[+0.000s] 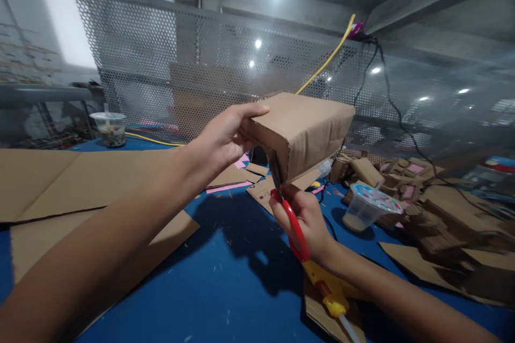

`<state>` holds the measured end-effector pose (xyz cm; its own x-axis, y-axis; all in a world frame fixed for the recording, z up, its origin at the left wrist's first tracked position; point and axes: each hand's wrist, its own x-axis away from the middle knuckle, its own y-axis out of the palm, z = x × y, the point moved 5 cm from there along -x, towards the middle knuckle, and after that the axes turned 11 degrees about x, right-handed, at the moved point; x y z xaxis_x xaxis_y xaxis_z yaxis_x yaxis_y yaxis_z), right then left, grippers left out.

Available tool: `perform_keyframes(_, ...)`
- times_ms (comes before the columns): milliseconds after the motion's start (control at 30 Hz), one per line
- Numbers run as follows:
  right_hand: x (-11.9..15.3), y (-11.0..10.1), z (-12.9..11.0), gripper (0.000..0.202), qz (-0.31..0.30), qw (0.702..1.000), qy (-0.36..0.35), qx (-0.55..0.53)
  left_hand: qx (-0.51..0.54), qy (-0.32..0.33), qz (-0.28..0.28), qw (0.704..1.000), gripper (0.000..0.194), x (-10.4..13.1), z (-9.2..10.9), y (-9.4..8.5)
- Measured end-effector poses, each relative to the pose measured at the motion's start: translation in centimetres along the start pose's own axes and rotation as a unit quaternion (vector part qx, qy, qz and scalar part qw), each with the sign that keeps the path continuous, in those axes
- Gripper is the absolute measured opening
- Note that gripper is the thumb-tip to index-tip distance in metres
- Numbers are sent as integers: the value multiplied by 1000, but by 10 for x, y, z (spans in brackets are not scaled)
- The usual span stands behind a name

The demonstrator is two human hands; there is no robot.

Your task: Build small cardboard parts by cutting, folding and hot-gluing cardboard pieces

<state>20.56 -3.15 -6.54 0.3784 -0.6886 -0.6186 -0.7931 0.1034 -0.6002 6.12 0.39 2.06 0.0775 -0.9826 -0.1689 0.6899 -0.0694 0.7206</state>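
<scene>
My left hand (233,131) grips a brown cardboard box (317,118) by its left side and holds it up above the blue table. The thumb lies on the top face and the other fingers curl underneath. My right hand (308,220) is closed around the red handles of a pair of scissors (295,225). Their blades point upward against the lower edge of the box's near side, and the tips are partly hidden by the cardboard. Below my right wrist a yellow glue gun (333,300) lies on a cardboard piece.
Large cardboard sheets (96,171) cover the left of the blue table (201,289). A clear lidded cup (364,206) stands right, before piled cardboard pieces (434,214). Another lidded cup (110,128) is at the back left. Behind rises a perforated metal screen (137,64) with a yellow cable (330,56).
</scene>
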Motion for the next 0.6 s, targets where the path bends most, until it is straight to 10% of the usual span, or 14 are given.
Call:
perform_keyframes(333,-9,4,6,40,-123,984,85,-96,-17,22,24,999,19,-9,-2,-8)
perform_keyframes(600,-8,1,8,26,-81,994,71,-13,-18,7,1,1000,19,-13,-5,-10)
